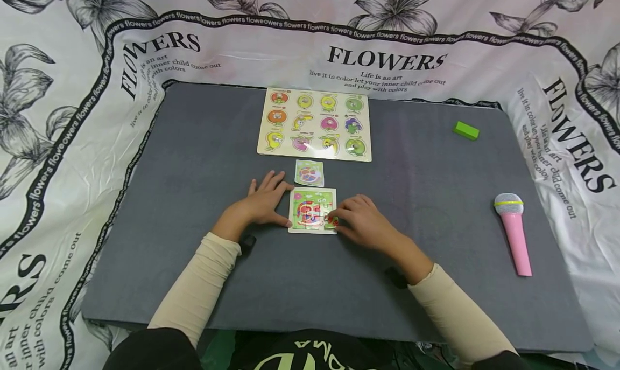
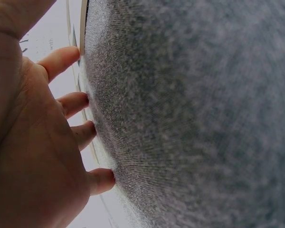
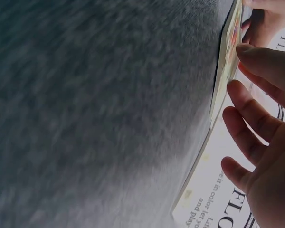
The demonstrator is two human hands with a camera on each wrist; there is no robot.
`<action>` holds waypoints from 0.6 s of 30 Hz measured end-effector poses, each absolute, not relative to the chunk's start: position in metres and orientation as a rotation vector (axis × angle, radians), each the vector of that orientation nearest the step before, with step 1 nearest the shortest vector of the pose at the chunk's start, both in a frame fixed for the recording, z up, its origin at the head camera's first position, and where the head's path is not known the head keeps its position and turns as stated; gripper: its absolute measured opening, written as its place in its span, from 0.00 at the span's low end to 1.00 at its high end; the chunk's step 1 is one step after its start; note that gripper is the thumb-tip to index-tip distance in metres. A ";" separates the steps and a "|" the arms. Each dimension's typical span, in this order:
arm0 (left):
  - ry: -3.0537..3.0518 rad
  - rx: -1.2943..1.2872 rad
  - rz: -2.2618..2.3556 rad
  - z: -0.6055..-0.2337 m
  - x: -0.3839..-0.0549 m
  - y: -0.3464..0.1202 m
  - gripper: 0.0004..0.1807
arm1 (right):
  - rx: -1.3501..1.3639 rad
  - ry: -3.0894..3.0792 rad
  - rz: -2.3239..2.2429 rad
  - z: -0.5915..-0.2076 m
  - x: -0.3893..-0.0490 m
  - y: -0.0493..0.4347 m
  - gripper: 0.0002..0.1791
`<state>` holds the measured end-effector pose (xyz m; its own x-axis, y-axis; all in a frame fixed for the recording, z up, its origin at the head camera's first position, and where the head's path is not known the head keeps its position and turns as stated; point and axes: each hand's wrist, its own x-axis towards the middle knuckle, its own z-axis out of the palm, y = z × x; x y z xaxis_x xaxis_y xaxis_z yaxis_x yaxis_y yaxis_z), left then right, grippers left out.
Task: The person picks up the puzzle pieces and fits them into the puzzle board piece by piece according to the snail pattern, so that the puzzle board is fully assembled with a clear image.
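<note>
A small square jigsaw puzzle with a green and red picture in a pale frame lies flat before the person. At its left edge rests the left hand, fingers spread and the thumb tip by the frame's lower left. Over the lower right corner, the right hand pinches a reddish puzzle piece between thumb and index finger. That piece is partly hidden by the fingers. The right wrist view shows the thumb and fingertips close together at the edge of the puzzle board, the other fingers loosely bent.
Just beyond the puzzle lies a small green picture card. Behind it is a cream board with rows of cartoon fruits. A green block and a pink toy microphone lie on the right of the grey table.
</note>
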<state>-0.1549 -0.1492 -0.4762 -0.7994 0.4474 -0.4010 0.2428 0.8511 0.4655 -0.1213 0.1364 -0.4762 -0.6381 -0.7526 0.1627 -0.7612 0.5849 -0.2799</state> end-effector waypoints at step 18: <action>2.525 0.520 0.542 -0.474 -0.153 -0.145 0.50 | 1.352 -2.743 0.453 -0.483 -0.119 0.128 0.10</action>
<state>-0.1535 -0.1454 -0.4739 -0.8013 0.4544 -0.3892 0.2545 0.8476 0.4657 -0.1193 0.1280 -0.4831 -0.6166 -0.7681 0.1728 -0.7829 0.5750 -0.2378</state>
